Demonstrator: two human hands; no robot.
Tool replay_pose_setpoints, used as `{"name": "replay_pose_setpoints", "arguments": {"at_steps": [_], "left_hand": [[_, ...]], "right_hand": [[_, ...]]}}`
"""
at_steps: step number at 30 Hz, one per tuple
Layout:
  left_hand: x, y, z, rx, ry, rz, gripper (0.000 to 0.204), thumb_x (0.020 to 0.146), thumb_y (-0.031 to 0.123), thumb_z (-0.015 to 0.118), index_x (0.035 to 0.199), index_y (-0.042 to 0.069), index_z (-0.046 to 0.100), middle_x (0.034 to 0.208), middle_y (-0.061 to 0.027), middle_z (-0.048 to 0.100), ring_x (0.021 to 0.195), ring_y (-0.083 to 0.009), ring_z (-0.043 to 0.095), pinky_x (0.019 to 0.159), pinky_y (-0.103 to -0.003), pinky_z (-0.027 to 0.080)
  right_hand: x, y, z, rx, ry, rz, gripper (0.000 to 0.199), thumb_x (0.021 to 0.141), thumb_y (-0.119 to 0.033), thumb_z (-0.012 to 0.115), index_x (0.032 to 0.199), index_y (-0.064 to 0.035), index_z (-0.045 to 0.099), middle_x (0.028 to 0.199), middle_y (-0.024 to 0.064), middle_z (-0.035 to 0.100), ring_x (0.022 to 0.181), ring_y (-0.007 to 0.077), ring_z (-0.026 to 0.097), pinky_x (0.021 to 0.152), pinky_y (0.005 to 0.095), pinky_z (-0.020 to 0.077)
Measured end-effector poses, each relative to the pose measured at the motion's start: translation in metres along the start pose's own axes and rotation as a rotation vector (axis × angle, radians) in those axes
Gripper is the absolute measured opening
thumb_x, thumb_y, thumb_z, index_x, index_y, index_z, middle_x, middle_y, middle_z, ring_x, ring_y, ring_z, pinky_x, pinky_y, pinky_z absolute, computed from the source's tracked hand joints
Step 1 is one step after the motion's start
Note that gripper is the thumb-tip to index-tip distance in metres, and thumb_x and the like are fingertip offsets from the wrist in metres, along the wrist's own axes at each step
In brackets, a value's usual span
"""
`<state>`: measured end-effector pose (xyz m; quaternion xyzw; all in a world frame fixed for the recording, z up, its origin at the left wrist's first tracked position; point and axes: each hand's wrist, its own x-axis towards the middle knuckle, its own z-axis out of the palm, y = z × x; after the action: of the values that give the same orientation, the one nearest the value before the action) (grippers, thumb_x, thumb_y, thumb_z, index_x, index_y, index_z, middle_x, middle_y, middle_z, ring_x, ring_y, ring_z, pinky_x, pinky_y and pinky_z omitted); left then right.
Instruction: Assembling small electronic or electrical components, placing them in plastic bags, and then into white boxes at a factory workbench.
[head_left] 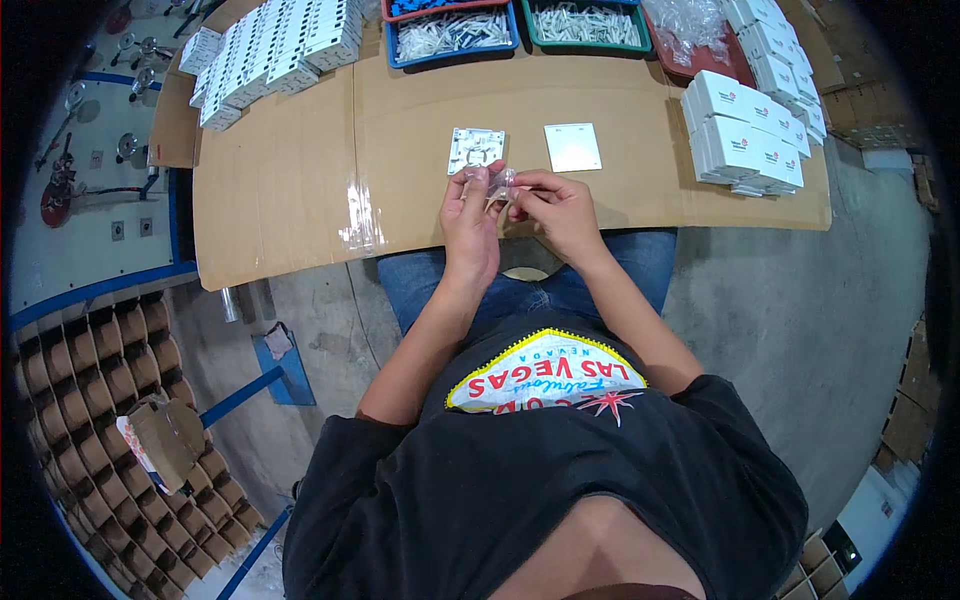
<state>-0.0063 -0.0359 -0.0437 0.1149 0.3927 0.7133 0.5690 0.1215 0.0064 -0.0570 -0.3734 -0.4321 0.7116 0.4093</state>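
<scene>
Between my two hands, over the near part of the cardboard-covered table, is a small clear plastic bag (500, 186). My left hand (470, 215) pinches its left side with thumb and fingers. My right hand (562, 212) grips the other side with bent fingers. Whatever the bag contains is too small to make out. Just beyond my left hand lies a white square plate with cut-outs (476, 146), its near edge partly covered by my fingers. A plain white square cover (573, 148) lies flat to the right of it, apart from my right hand.
Stacked white units (285, 50) stand at the far left, white boxes (745, 135) at the right. Small white parts fill a blue bin (452, 35) and a green bin (588, 28) at the back. A red tray (690, 68) holds clear bags. Cardboard dividers (110, 400) stand lower left.
</scene>
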Motion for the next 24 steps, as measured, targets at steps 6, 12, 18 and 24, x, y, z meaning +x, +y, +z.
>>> {"name": "replay_pose_setpoints", "arguments": {"at_steps": [6,12,18,24], "left_hand": [[-0.001,-0.003,-0.004,0.045,0.000,-0.032,0.018,0.102,0.023,0.062,0.113,0.010,0.057,0.118,-0.0106,0.068,0.101,-0.0148,0.064,0.088,-0.032,0.051],[-0.002,-0.005,-0.005,0.094,-0.046,-0.039,0.018,0.103,0.023,0.061,0.113,0.009,0.057,0.118,-0.0118,0.068,0.099,-0.0151,0.065,0.085,-0.031,0.051],[-0.002,-0.009,-0.006,0.117,-0.036,-0.002,0.018,0.105,0.025,0.057,0.113,0.009,0.057,0.119,-0.0143,0.069,0.098,-0.0148,0.066,0.084,-0.030,0.051],[0.003,-0.010,-0.013,0.210,0.029,0.042,0.018,0.106,0.026,0.055,0.109,0.008,0.057,0.118,-0.0137,0.071,0.096,-0.0143,0.066,0.083,-0.029,0.050]], "right_hand": [[0.004,-0.006,-0.012,0.193,-0.025,0.327,0.017,0.093,-0.007,0.070,0.107,0.0011,0.072,0.086,0.0092,0.072,0.073,0.0156,0.071,0.065,0.0279,0.0599],[0.007,-0.007,-0.018,0.202,-0.027,0.394,0.014,0.092,-0.010,0.072,0.101,0.0012,0.073,0.082,0.0078,0.071,0.070,0.0146,0.069,0.064,0.0278,0.0601],[0.009,0.003,-0.022,0.154,-0.006,0.350,0.014,0.093,-0.009,0.072,0.101,0.0023,0.073,0.081,0.0086,0.070,0.072,0.0166,0.070,0.061,0.0284,0.0598],[0.006,-0.002,-0.019,0.127,-0.004,0.366,0.017,0.094,-0.010,0.071,0.105,0.0032,0.072,0.081,0.0087,0.070,0.072,0.0168,0.071,0.061,0.0270,0.0601]]}}
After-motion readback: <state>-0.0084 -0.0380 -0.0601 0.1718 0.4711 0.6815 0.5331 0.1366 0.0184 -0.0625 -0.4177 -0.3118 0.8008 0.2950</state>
